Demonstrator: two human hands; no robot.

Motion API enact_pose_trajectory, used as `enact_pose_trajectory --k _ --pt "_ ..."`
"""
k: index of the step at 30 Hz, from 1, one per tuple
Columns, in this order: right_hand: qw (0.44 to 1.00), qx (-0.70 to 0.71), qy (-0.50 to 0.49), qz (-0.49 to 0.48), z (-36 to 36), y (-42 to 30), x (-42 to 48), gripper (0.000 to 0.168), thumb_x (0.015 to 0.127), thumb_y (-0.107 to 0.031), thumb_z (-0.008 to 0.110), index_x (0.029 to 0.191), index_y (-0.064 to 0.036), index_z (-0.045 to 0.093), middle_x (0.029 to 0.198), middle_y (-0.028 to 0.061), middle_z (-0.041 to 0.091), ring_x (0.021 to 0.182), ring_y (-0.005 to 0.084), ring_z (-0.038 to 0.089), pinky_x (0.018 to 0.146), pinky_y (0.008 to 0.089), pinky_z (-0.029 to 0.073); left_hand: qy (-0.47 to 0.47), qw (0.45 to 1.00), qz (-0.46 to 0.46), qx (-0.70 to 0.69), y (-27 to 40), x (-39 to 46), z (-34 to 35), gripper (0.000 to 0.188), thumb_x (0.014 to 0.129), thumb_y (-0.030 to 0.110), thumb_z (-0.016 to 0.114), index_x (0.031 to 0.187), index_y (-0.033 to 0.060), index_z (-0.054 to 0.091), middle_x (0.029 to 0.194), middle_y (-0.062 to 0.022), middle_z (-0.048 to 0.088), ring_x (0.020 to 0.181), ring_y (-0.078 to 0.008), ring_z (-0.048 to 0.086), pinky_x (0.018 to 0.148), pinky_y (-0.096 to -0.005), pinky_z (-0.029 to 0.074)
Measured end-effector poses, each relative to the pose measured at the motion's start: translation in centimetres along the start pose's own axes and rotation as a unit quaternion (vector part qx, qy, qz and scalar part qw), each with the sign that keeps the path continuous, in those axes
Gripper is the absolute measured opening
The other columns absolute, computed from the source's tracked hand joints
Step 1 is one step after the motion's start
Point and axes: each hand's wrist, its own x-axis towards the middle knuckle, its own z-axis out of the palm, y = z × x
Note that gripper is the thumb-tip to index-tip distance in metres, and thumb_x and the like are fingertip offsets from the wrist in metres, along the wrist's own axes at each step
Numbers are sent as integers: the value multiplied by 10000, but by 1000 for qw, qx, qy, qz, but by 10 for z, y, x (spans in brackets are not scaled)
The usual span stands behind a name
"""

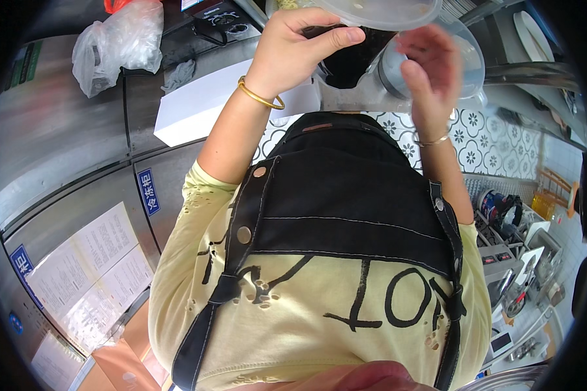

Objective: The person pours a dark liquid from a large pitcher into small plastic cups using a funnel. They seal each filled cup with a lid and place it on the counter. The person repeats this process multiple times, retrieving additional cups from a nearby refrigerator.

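My left hand (pixel 298 46), with a gold bangle at its wrist, is at the left edge of a round translucent plastic lid (pixel 386 12). Its fingers pass behind the rim and the thumb lies just below, so it appears to pinch the lid. A few small bits cling to the lid. Below it is a glossy black thing (pixel 345 63), partly covered. My right hand (pixel 433 66) is blurred, its thumb and fingers apart, holding nothing I can see. Behind that hand stands a clear plastic tub (pixel 469 68), with a grey round container (pixel 394 71) beside it.
A white box (pixel 195 115) sits on the steel counter at left, near a grey cloth (pixel 180 76) and a knotted plastic bag (pixel 120 49). Steel cabinet doors (pixel 58 102) line the left side. A metal bar (pixel 528 76) juts in at right. Utensils (pixel 518 298) crowd the lower right.
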Motion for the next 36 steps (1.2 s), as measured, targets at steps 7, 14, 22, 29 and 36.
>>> enact_pose_trajectory --k 7,14,22,29,36 --pt "993 -47 -43 -95 32 -105 65 987 525 -279 847 1336 -7 354 1313 146 415 1069 190 510 801 280 422 -63 996 -63 21 -12 -1 5 159 791 122 686 915 23 688 836 -34 685 743 -71 608 668 -205 480" --pt "945 -263 -148 -126 7 -89 75 737 589 -129 754 1254 10 469 1080 84 557 781 108 539 616 203 422 -64 993 -97 12 -11 -8 13 191 793 138 687 958 42 683 822 -26 684 710 -51 588 649 -197 474" --pt "996 -56 -60 -23 0 -69 70 662 700 -94 706 1281 39 419 1114 71 538 906 100 538 781 198 419 -46 991 -87 90 -14 -6 17 212 781 172 704 951 45 685 789 -26 678 680 -50 568 615 -202 457" --pt "991 75 75 78 -15 -56 58 560 808 -191 627 1278 23 412 1143 94 542 970 173 555 828 286 459 -80 986 -80 122 -20 3 20 206 808 98 654 1002 31 670 977 -44 674 871 -88 600 792 -224 457" --pt "915 318 200 146 -120 -47 8 531 884 -430 419 1202 -6 436 1177 213 510 877 361 614 738 396 532 -43 991 -113 62 -7 11 25 225 809 33 638 1031 -1 646 1017 -83 665 899 -86 595 810 -229 461"
